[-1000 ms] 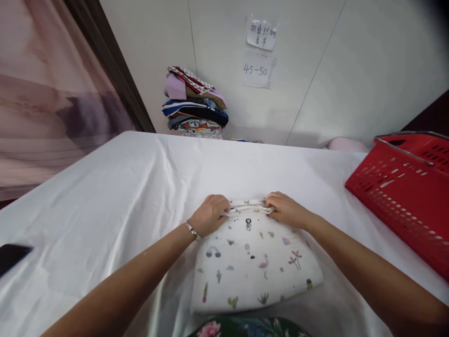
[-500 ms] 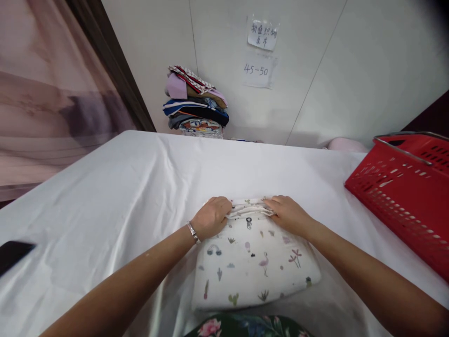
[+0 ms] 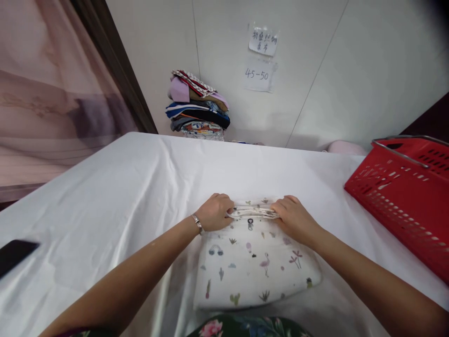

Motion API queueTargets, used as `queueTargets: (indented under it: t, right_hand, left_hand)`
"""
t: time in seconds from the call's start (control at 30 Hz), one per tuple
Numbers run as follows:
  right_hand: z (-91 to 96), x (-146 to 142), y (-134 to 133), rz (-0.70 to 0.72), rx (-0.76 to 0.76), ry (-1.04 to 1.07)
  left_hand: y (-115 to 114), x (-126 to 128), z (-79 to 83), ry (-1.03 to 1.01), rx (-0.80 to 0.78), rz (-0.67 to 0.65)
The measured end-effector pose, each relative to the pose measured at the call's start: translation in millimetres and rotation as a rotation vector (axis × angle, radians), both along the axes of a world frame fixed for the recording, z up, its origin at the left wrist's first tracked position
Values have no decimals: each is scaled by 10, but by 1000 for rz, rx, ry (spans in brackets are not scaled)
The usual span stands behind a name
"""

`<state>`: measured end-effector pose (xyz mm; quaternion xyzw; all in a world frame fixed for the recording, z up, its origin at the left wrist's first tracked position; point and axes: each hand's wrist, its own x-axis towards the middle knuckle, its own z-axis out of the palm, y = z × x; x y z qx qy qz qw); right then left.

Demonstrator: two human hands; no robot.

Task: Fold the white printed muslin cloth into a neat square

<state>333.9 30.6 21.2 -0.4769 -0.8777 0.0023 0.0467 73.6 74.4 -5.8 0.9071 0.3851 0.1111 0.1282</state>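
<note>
A white cloth [image 3: 245, 267] printed with flamingos, cacti and rainbows lies folded in a thick bundle at the near side of the table. My left hand [image 3: 216, 213], with a silver bracelet at the wrist, is closed on the left end of the bundle's gathered far edge. At the right end of that same edge, my right hand [image 3: 293, 216] grips the cloth with curled fingers. Several thin layers show stacked between the two hands. The thumbs are partly hidden.
A red plastic basket [image 3: 403, 196] with a metal handle stands on the right of the white-covered table [image 3: 140, 187]. A dark phone-like object [image 3: 16, 255] lies at the left edge. Folded fabrics [image 3: 198, 105] are piled beyond the far edge, near wall signs [image 3: 261, 56].
Both hands still hold the far edge. The right hand has shifted slightly right, its fingers curled tighter, and the edge layers between the hands look straighter. The view has tilted slightly.
</note>
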Motion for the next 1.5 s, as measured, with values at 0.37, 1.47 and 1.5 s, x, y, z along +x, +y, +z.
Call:
queueTargets:
  t: [0.37, 1.47, 1.5]
  right_hand:
    - [17, 140, 50, -42, 110, -34]
    - [-563, 160, 633, -142, 26, 81]
    - [-583, 170, 637, -144, 11, 104]
  left_hand:
    - [-29, -58, 36, -79, 8, 102]
    - [209, -179, -249, 30, -13, 427]
    - [199, -160, -226, 46, 7, 432]
